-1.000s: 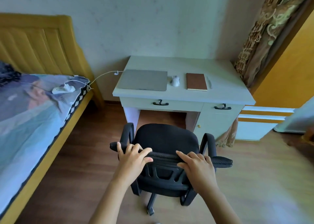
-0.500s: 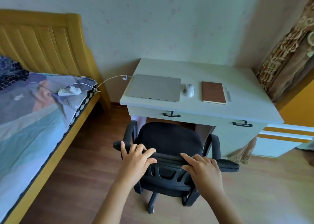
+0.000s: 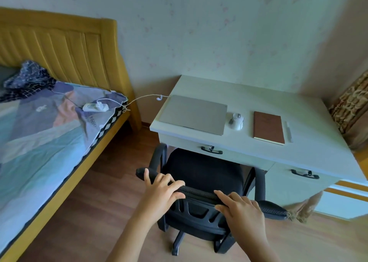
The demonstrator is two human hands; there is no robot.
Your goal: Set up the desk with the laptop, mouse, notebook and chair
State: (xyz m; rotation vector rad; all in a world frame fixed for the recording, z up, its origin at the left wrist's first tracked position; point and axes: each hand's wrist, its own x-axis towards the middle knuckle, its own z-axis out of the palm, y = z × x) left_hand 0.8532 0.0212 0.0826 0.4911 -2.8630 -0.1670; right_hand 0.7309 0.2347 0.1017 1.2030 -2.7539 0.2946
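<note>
Only readable bit we spot is some dark lettering on the bed sheet [image 3: 59,134] near its checkered edge, looks like "WISH" (sideways and partly blurred, so we aren't sure).

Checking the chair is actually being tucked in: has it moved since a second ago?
Yes. The chair has rolled forward toward the desk: its seat front now sits under the drawer edge, where floor showed between them before. Both hands grip its backrest top.
</note>
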